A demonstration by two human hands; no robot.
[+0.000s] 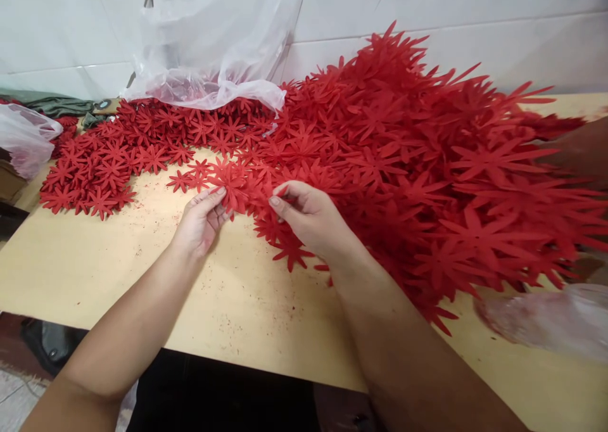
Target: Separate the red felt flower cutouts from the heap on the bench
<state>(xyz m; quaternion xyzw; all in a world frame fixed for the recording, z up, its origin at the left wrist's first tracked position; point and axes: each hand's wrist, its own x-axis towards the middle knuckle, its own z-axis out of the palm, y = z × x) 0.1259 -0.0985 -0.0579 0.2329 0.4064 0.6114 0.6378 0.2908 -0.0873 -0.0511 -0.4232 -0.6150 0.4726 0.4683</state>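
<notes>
Along the front edge of a large mound of red flower cutouts (427, 159), both hands meet over the pale worktop (228, 280). The left hand (199, 220) has its thumb and fingers clamped on a petal of one eight-or-so-petalled flower (232, 191), which lies between the two hands at the pile's near fringe; pinching it by the rim probably leaves most of its shape spread and visible. The right hand (308, 220) is close by, thumb and fingers nearly together with red showing between; whether they grip a petal cannot be told. A flatter heap (102, 159) lies to the left, and a translucent plastic bag (204, 52) rises behind, before the tiled wall (451, 52). Massing the cutouts toward that wall seemingly gives the forearms room at the near side.
</notes>
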